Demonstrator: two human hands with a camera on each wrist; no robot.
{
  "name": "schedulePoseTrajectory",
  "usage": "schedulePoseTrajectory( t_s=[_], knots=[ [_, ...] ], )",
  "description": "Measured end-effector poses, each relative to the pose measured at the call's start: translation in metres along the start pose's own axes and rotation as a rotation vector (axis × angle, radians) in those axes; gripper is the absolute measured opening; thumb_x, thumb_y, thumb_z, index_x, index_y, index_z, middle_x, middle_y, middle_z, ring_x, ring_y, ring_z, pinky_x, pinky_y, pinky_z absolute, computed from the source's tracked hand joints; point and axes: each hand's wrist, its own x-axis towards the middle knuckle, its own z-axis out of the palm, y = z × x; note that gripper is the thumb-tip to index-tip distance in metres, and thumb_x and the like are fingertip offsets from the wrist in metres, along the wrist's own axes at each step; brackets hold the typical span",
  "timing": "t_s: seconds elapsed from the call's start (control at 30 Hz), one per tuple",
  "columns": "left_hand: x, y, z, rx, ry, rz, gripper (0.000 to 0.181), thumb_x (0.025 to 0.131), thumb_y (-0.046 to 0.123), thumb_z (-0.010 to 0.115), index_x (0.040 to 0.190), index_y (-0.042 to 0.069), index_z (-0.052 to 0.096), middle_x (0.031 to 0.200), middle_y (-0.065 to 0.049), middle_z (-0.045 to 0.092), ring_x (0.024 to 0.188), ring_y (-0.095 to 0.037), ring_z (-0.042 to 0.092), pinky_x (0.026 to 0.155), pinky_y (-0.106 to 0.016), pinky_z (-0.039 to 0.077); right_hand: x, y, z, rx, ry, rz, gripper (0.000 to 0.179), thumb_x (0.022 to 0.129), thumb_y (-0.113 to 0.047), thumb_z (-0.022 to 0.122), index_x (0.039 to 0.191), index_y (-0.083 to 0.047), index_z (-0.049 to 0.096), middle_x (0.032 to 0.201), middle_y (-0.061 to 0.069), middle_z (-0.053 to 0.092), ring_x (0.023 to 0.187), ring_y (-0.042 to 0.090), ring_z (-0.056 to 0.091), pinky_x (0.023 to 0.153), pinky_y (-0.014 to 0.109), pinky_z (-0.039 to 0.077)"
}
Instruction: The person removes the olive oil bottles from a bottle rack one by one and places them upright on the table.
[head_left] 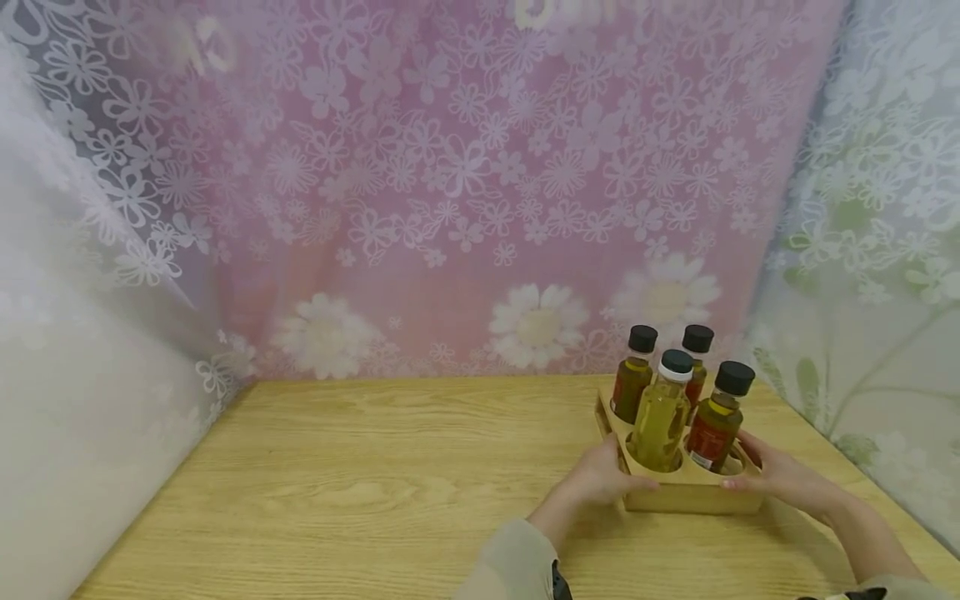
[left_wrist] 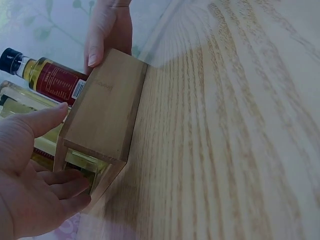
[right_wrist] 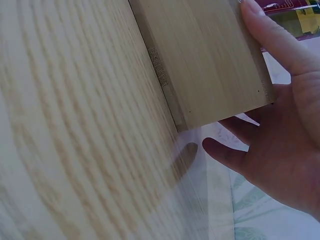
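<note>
A wooden bottle rack (head_left: pixel 693 500) stands on the right of the table, with several bottles in its round holes. In front are a taller bottle of pale yellow oil (head_left: pixel 658 425) and a dark bottle with a red label (head_left: pixel 714 432). Behind them stand two more dark bottles (head_left: pixel 632 387) with black caps. My left hand (head_left: pixel 600 475) holds the rack's left side, its thumb at the front top edge and its fingers by the open side in the left wrist view. On the opposite side my right hand (head_left: pixel 798 482) holds the rack, thumb on the top edge (right_wrist: pixel 262 75).
The wood-grain table (head_left: pixel 360 475) stretches away to the left of the rack. A pink flowered curtain (head_left: pixel 450 208) hangs along its back edge. Pale sheets close off the left side (head_left: pixel 90 375) and the right side (head_left: pixel 885 333), the latter near the rack.
</note>
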Motion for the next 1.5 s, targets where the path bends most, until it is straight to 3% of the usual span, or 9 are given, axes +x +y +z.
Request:
schedulePoseTrajectory(
  t_s=[0.37, 0.7, 0.83, 0.93, 0.97, 1.1, 1.2, 1.33, 1.5],
  knots=[
    [-0.001, 0.001, 0.004, 0.012, 0.031, -0.119, 0.081, 0.076, 0.030, 0.077, 0.143, 0.011, 0.036, 0.139, -0.003, 0.044, 0.125, -0.018, 0.043, 0.100, -0.033, 0.038, -0.001, -0.005, 0.003, 0.048, 0.000, -0.006, 0.088, 0.089, -0.015, 0.062, 0.139, 0.017, -0.002, 0.138, 0.046, 0.003, 0.121, 0.065, 0.006, 0.088, 0.074, 0.022],
    [-0.002, -0.003, 0.000, -0.013, 0.047, -0.101, 0.080, 0.073, 0.027, 0.080, 0.141, 0.012, 0.040, 0.136, -0.001, 0.048, 0.123, -0.018, 0.045, 0.098, -0.034, 0.039, -0.003, -0.011, 0.005, 0.020, -0.017, -0.019, 0.086, 0.089, -0.015, 0.062, 0.140, 0.017, 0.000, 0.138, 0.046, 0.006, 0.121, 0.064, 0.010, 0.088, 0.070, 0.029],
    [-0.004, -0.006, -0.005, 0.016, 0.047, -0.090, 0.081, 0.072, 0.028, 0.081, 0.140, 0.011, 0.041, 0.135, -0.002, 0.048, 0.123, -0.019, 0.046, 0.098, -0.033, 0.040, -0.001, -0.014, 0.006, -0.004, -0.020, -0.041, 0.084, 0.088, -0.016, 0.063, 0.139, 0.018, 0.005, 0.137, 0.046, 0.013, 0.122, 0.063, 0.016, 0.088, 0.046, 0.044],
    [-0.006, -0.009, -0.010, 0.029, 0.049, -0.090, 0.081, 0.071, 0.029, 0.081, 0.139, 0.011, 0.042, 0.134, -0.002, 0.050, 0.121, -0.019, 0.047, 0.097, -0.033, 0.041, 0.001, -0.017, 0.008, 0.002, -0.028, -0.042, 0.084, 0.088, -0.017, 0.063, 0.140, 0.018, 0.006, 0.137, 0.046, 0.015, 0.123, 0.061, 0.018, 0.083, 0.032, 0.045],
    [-0.007, -0.010, -0.012, 0.035, 0.050, -0.088, 0.081, 0.071, 0.029, 0.081, 0.139, 0.011, 0.042, 0.133, -0.002, 0.050, 0.121, -0.019, 0.047, 0.097, -0.034, 0.041, 0.002, -0.018, 0.009, 0.009, -0.031, -0.038, 0.085, 0.088, -0.017, 0.064, 0.140, 0.017, 0.006, 0.137, 0.045, 0.014, 0.123, 0.061, 0.017, 0.083, 0.030, 0.045],
    [-0.011, -0.014, -0.019, 0.059, 0.054, -0.085, 0.082, 0.071, 0.031, 0.081, 0.139, 0.007, 0.041, 0.135, -0.006, 0.049, 0.122, -0.022, 0.046, 0.097, -0.035, 0.040, 0.005, -0.023, 0.015, 0.029, -0.034, -0.038, 0.086, 0.087, -0.018, 0.065, 0.141, 0.016, 0.006, 0.139, 0.044, 0.014, 0.125, 0.059, 0.016, 0.090, 0.045, 0.043],
    [-0.014, -0.016, -0.025, 0.080, 0.050, -0.075, 0.083, 0.071, 0.031, 0.080, 0.139, 0.004, 0.041, 0.134, -0.007, 0.049, 0.122, -0.023, 0.047, 0.097, -0.035, 0.041, 0.008, -0.026, 0.018, 0.029, -0.032, -0.064, 0.086, 0.086, -0.016, 0.065, 0.140, 0.017, 0.007, 0.139, 0.044, 0.014, 0.125, 0.059, 0.016, 0.091, 0.034, 0.043],
    [-0.018, -0.021, -0.034, 0.089, 0.037, -0.044, 0.075, 0.072, 0.029, 0.080, 0.134, 0.006, 0.047, 0.125, -0.004, 0.056, 0.115, -0.019, 0.052, 0.092, -0.033, 0.044, 0.010, -0.031, 0.021, 0.006, -0.031, -0.102, 0.086, 0.085, -0.015, 0.067, 0.139, 0.019, 0.010, 0.136, 0.045, 0.017, 0.124, 0.059, 0.020, 0.083, 0.013, 0.037],
    [-0.022, -0.027, -0.044, 0.068, 0.038, -0.030, 0.071, 0.072, 0.026, 0.080, 0.131, 0.005, 0.049, 0.120, -0.004, 0.059, 0.112, -0.019, 0.053, 0.092, -0.033, 0.044, 0.015, -0.038, 0.026, -0.005, -0.039, -0.106, 0.090, 0.082, -0.018, 0.071, 0.139, 0.018, 0.011, 0.136, 0.045, 0.020, 0.124, 0.058, 0.022, 0.085, 0.016, 0.038]
  ],
)
